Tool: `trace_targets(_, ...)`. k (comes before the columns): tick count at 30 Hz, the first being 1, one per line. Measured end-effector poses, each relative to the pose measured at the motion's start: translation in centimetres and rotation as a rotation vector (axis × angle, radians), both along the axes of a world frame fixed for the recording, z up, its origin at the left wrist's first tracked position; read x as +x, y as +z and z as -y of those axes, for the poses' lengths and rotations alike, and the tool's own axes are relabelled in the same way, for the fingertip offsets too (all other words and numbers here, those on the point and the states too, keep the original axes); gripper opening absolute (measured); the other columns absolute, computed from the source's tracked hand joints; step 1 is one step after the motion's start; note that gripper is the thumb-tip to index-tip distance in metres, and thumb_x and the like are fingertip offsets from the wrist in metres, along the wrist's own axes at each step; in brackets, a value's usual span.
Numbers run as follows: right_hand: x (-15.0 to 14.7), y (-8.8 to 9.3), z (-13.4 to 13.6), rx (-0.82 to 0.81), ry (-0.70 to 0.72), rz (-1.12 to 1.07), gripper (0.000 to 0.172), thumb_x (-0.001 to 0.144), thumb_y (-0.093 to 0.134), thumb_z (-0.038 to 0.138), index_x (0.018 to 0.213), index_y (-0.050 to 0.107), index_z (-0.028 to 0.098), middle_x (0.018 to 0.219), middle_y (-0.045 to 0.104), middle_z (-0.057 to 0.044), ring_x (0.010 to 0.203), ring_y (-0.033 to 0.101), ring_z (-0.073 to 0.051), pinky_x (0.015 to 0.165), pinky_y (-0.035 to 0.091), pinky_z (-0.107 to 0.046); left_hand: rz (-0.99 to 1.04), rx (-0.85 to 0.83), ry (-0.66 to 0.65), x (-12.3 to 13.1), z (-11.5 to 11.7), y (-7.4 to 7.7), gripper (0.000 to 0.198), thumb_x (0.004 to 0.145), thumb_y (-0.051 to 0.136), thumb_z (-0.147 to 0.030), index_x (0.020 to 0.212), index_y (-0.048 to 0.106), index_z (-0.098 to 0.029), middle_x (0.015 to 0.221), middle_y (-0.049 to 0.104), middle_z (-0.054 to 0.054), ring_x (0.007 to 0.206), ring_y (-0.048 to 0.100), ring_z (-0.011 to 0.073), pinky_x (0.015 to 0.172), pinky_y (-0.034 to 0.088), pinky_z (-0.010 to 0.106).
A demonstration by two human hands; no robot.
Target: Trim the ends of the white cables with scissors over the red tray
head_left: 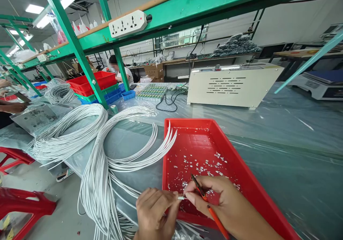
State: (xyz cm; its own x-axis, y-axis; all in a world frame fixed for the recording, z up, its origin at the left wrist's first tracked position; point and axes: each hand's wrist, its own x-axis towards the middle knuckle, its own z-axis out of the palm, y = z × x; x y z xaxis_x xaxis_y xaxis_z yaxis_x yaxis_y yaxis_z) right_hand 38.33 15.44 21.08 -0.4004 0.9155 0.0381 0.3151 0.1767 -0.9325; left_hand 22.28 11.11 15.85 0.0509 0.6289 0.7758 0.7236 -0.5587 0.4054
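Note:
My left hand (157,209) is closed around a white cable (181,197), whose tip sticks out to the right between thumb and forefinger. In my right hand (214,204) lies a pair of orange-handled wire cutters (213,211), with the dark head pointing up and away from the cable. The right thumb and forefinger pinch together at the cable's tip; what exactly they grip is too small to make out. Both hands are over the near edge of a red tray (235,157) strewn with small white and silvery scraps (203,168). A bundle of white cables (98,175) lies left of my hands.
Another cable coil (72,132) rests farther left. Behind the tray stands a beige machine (233,86), and a scale (321,84) is at the right. A green shelf frame (171,9) with a power strip (128,24) crosses overhead. A person (125,73) sits beyond red bins (93,83).

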Motion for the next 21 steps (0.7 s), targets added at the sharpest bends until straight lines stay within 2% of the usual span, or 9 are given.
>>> trace_targets(5, -0.3, -0.4, 0.5, -0.045, -0.001, -0.064, 0.017, 0.071, 0.059, 0.033, 0.068, 0.069, 0.019, 0.061, 0.065, -0.001, 0.058, 0.058, -0.018, 0.051, 0.045, -0.023, 0.000, -0.027, 0.026, 0.0, 0.2, 0.2, 0.015, 0.072, 0.063, -0.003, 0.074, 0.059, -0.018, 0.062, 0.069, -0.001, 0.049, 0.061, 0.0129, 0.048, 0.040, 0.025)
trace_targets(10, -0.5, -1.2, 0.4, -0.036, -0.055, -0.056, 0.017, 0.070, 0.061, 0.031, 0.060, 0.066, 0.018, 0.062, 0.064, -0.002, 0.060, 0.057, -0.019, 0.050, 0.043, -0.023, -0.008, -0.081, 0.016, -0.3, 0.4, -0.1, 0.014, 0.073, 0.063, -0.005, 0.076, 0.059, -0.018, 0.064, 0.070, 0.000, 0.051, 0.062, 0.0135, 0.050, 0.043, 0.025)
trace_targets(16, -0.4, -0.9, -0.3, -0.204, 0.043, -0.125, 0.015, 0.069, 0.063, 0.032, 0.066, 0.065, 0.017, 0.062, 0.058, -0.001, 0.062, 0.052, -0.017, 0.055, 0.041, -0.024, 0.066, -0.099, 0.004, 0.1, 0.6, 0.0, 0.014, 0.073, 0.063, -0.004, 0.077, 0.061, -0.017, 0.064, 0.070, 0.000, 0.054, 0.064, 0.0130, 0.053, 0.046, 0.022)
trace_targets(18, -0.4, -1.0, -0.5, -0.291, 0.076, -0.175, 0.015, 0.069, 0.063, 0.032, 0.068, 0.064, 0.017, 0.060, 0.054, 0.001, 0.059, 0.049, -0.015, 0.054, 0.039, -0.023, 0.128, -0.160, -0.014, 0.2, 0.5, 0.1, 0.010, 0.074, 0.063, -0.006, 0.075, 0.062, -0.016, 0.063, 0.069, 0.001, 0.054, 0.063, 0.0128, 0.054, 0.047, 0.021)
trace_targets(21, -0.4, -1.2, -0.5, -0.322, 0.089, -0.203, 0.014, 0.069, 0.063, 0.030, 0.066, 0.062, 0.017, 0.056, 0.049, 0.003, 0.055, 0.045, -0.013, 0.051, 0.036, -0.022, 0.257, -0.416, -0.060, 0.0, 0.3, 0.3, 0.006, 0.076, 0.062, -0.014, 0.072, 0.066, -0.015, 0.061, 0.068, 0.002, 0.050, 0.058, 0.0121, 0.050, 0.045, 0.020)
